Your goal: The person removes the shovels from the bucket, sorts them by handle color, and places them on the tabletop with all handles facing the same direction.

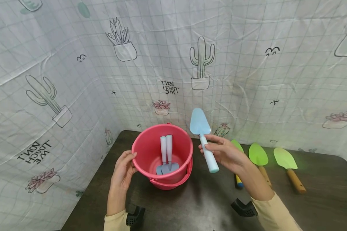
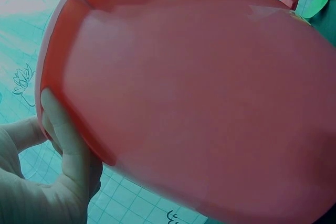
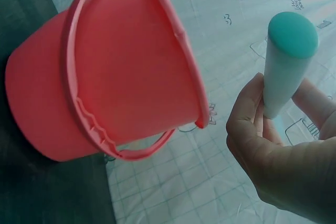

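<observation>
From my remote seat, the relation that matters is sideways: the pale-blue, pointed-blade trowel with a white handle (image 1: 200, 126) is held just right of the pink plastic bucket (image 1: 147, 150), its long axis running from far left at the blade to near right. My right hand (image 1: 226, 154) pinches its handle; my left hand (image 1: 123, 170) grips the bucket's left rim. I count one bucket, one held trowel, two white-handled, grey-headed tools (image 1: 169, 149) inside it, and, right on the dark table (image 1: 191, 205), three green-bladed trowels (image 1: 258, 155), one partly hidden behind my forearm.
</observation>
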The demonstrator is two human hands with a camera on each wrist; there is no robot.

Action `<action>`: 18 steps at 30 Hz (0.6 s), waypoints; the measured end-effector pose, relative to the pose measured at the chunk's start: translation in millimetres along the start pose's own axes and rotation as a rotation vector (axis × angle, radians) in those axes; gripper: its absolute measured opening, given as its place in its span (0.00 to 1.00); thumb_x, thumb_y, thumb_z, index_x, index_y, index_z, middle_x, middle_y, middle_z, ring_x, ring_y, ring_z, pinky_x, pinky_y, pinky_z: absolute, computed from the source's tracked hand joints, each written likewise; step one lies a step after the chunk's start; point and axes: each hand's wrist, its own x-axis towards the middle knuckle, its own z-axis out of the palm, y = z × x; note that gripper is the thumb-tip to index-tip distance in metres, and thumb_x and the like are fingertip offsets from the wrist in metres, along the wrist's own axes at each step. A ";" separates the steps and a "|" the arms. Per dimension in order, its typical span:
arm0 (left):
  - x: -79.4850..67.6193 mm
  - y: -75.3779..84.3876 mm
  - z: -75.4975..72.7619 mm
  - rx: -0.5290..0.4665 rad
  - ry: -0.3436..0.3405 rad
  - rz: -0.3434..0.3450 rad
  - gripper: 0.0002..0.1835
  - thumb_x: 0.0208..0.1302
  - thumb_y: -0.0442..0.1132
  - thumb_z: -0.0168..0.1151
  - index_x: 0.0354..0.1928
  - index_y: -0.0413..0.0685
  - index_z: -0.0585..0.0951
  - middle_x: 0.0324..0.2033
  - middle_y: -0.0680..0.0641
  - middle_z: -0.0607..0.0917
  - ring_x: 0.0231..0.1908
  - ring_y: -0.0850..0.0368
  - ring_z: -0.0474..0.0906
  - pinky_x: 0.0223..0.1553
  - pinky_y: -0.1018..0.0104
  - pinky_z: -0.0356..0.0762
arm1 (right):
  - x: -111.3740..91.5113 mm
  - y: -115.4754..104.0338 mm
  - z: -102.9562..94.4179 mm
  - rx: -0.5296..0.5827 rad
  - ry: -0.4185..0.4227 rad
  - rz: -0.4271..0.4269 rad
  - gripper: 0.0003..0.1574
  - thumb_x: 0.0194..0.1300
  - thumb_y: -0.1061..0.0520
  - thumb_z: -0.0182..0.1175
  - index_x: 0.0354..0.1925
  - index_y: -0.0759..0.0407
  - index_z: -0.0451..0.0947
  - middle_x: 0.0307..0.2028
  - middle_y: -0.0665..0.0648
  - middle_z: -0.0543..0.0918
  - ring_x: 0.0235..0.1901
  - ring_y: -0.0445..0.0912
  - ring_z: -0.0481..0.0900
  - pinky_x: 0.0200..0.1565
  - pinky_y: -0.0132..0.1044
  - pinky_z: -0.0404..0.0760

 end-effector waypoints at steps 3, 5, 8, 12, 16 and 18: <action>0.1 0.1 -0.2 0.002 0.007 0.000 0.03 0.76 0.30 0.51 0.42 0.43 0.73 0.38 0.43 0.83 0.30 0.58 0.85 0.32 0.67 0.87 | -2.8 5.9 -6.2 -0.008 -0.006 -0.009 0.33 0.76 0.62 0.57 0.71 0.66 0.56 0.46 0.55 0.86 0.47 0.47 0.84 0.53 0.38 0.82; -0.1 0.1 -0.4 0.005 0.014 0.000 0.03 0.76 0.30 0.51 0.42 0.43 0.73 0.38 0.43 0.83 0.30 0.58 0.85 0.32 0.67 0.87 | -4.5 10.3 -10.1 -0.004 -0.010 -0.010 0.31 0.75 0.63 0.57 0.69 0.65 0.58 0.46 0.55 0.86 0.47 0.47 0.85 0.53 0.39 0.82; -0.3 -0.2 -0.6 0.010 0.022 -0.006 0.03 0.76 0.30 0.52 0.41 0.44 0.74 0.39 0.43 0.83 0.30 0.58 0.85 0.32 0.67 0.87 | -8.1 16.8 -15.0 0.003 -0.011 -0.002 0.30 0.74 0.64 0.58 0.68 0.65 0.59 0.45 0.55 0.86 0.46 0.47 0.85 0.52 0.40 0.83; 0.3 -0.4 0.4 0.009 0.016 -0.012 0.03 0.76 0.31 0.53 0.41 0.44 0.74 0.38 0.43 0.84 0.31 0.58 0.85 0.33 0.67 0.87 | -13.3 26.2 -21.6 0.016 -0.016 0.009 0.26 0.74 0.65 0.57 0.65 0.62 0.62 0.45 0.54 0.86 0.47 0.47 0.85 0.53 0.41 0.82; 0.6 -0.4 1.2 0.005 0.009 -0.008 0.02 0.75 0.30 0.53 0.41 0.44 0.74 0.37 0.44 0.84 0.31 0.58 0.85 0.32 0.67 0.86 | -18.0 35.4 -29.5 0.035 -0.032 0.017 0.13 0.76 0.64 0.57 0.56 0.58 0.70 0.44 0.53 0.86 0.46 0.46 0.85 0.51 0.40 0.83; 0.8 0.0 1.3 0.004 0.008 -0.005 0.02 0.75 0.30 0.53 0.41 0.43 0.73 0.37 0.44 0.83 0.30 0.59 0.85 0.32 0.68 0.86 | -20.2 39.4 -33.7 0.041 -0.046 0.018 0.09 0.77 0.63 0.56 0.53 0.56 0.73 0.43 0.53 0.86 0.45 0.45 0.85 0.50 0.40 0.83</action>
